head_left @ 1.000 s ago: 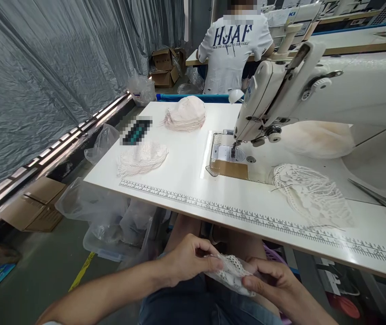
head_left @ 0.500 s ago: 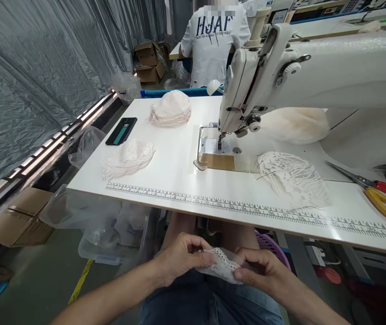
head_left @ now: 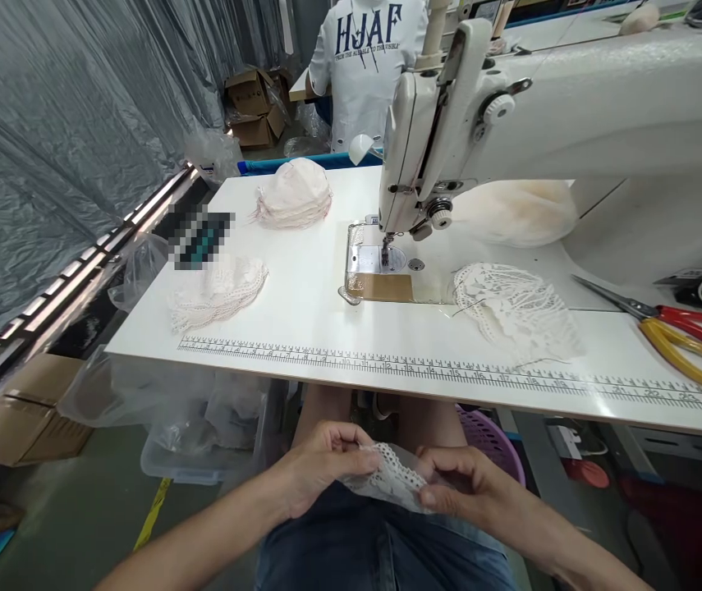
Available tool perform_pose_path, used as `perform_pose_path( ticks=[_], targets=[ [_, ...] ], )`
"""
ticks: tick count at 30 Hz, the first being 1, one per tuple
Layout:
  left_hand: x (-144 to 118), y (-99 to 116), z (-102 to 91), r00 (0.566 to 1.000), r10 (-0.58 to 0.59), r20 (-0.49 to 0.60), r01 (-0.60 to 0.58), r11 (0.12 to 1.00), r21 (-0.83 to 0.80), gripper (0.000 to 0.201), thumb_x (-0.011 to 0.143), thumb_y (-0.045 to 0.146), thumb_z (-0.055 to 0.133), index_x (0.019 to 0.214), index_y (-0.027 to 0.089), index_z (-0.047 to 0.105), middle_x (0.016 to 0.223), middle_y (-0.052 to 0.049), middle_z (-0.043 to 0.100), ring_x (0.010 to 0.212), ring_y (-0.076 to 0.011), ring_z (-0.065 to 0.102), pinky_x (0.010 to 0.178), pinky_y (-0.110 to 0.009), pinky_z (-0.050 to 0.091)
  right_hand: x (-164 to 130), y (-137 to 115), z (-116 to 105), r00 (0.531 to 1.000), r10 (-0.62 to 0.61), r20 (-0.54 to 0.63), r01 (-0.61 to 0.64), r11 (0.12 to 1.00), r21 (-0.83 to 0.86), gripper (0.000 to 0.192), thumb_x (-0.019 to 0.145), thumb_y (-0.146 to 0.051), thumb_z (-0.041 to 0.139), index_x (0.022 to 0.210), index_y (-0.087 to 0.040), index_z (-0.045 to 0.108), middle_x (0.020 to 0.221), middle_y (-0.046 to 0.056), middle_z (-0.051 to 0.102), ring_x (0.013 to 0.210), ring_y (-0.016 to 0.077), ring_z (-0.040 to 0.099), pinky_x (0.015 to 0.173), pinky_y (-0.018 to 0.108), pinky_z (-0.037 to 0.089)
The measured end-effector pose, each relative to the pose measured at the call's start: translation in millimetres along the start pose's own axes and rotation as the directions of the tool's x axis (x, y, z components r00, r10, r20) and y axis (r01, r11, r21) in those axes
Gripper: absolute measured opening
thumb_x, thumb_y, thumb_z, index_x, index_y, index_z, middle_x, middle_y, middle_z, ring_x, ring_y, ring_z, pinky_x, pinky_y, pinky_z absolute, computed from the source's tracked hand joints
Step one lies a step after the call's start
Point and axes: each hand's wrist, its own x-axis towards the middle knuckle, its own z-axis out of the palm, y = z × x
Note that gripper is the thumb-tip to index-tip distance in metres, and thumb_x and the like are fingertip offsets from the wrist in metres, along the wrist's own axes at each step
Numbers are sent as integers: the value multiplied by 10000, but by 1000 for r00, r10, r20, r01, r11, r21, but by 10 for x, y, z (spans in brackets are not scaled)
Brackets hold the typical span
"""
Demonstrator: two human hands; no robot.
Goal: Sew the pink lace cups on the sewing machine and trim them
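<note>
Over my lap, below the table's front edge, a small piece of white lace fabric [head_left: 391, 478] is stretched between my two hands. My left hand [head_left: 326, 466] pinches its left end between thumb and fingers. At the other end, my right hand [head_left: 465, 480] grips the fabric the same way. A scalloped lace edging runs across the part between them. On the table, white lace pieces [head_left: 514, 312] lie right of the sewing machine's needle [head_left: 386, 250]. More lace [head_left: 221, 291] rests at the table's left, with a stack of pale pink fabric pieces [head_left: 295, 194] behind it.
The sewing machine [head_left: 479, 123] stands on the white table [head_left: 301, 308], which has a ruler printed along its front edge. Scissors [head_left: 676, 324] with red and yellow handles lie at the right. Beneath are a clear plastic bin [head_left: 203, 464] and a purple basket [head_left: 492, 439]. A person [head_left: 369, 74] sits beyond.
The view has shifted slightly, so the table and machine appear a little further left and higher. Both hands still hold the lace fabric in nearly the same pose.
</note>
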Motion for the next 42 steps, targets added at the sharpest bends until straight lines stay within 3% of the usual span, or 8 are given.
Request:
perform_pose_path(
  ticks=[6, 10, 13, 23, 28, 35, 42],
  targets=[
    [-27, 28, -6, 997, 71, -4, -68, 974, 216, 307, 649, 384, 742, 746, 100, 675, 654, -12, 606, 622, -100, 512, 623, -208, 376, -2, 15, 1, 1000, 14, -4, -14, 997, -76, 254, 779, -435, 635, 706, -197, 583, 670, -46, 454, 659, 118, 402, 621, 228, 310],
    [-25, 79, 58, 969, 241, 57, -235, 825, 514, 189, 739, 293, 655, 770, 111, 698, 752, -36, 641, 712, -130, 553, 665, -213, 394, 35, -12, 80, 999, -34, -11, 32, 991, -128, 269, 803, -453, 596, 756, -193, 552, 705, -36, 449, 687, 123, 405, 638, 229, 325],
    [-31, 130, 108, 955, 287, 78, -272, 736, 620, 165, 766, 260, 614, 773, 119, 698, 767, -37, 649, 729, -137, 571, 659, -207, 395, 80, -17, 150, 994, -69, -89, 54, 984, -168, 321, 834, -481, 529, 698, -193, 489, 668, -39, 401, 647, 118, 374, 595, 228, 318],
    [-58, 149, 39, 949, 313, 48, -279, 756, 592, 174, 674, 238, 710, 792, 110, 695, 707, 6, 593, 660, -98, 507, 598, -182, 345, 112, -27, 99, 987, -85, -136, 59, 981, -184, 339, 847, -460, 522, 658, -196, 425, 634, -51, 352, 600, 104, 325, 535, 220, 274],
    [-50, 175, 36, 936, 348, 53, -314, 758, 572, 118, 704, 212, 684, 751, 106, 700, 710, 0, 595, 664, -97, 518, 618, -183, 359, 138, -45, 113, 984, -94, -148, 59, 972, -228, 341, 846, -449, 530, 645, -197, 419, 628, -54, 331, 598, 104, 310, 536, 217, 279],
    [-93, 214, 30, 934, 352, 62, -320, 747, 583, 79, 706, 186, 672, 726, 112, 693, 685, 13, 570, 652, -91, 516, 597, -172, 357, 155, -105, 140, 994, -79, -77, 64, 981, -184, 299, 855, -472, 516, 767, -188, 548, 671, -40, 440, 629, 109, 382, 559, 210, 309],
    [-94, 208, 24, 948, 318, 21, -276, 789, 549, 157, 722, 256, 674, 794, 119, 699, 683, 11, 597, 640, -93, 515, 577, -167, 361, 210, -83, 145, 988, -67, -139, 35, 975, -220, 348, 851, -496, 499, 719, -176, 535, 644, -30, 465, 607, 114, 406, 552, 219, 320]
  ],
)
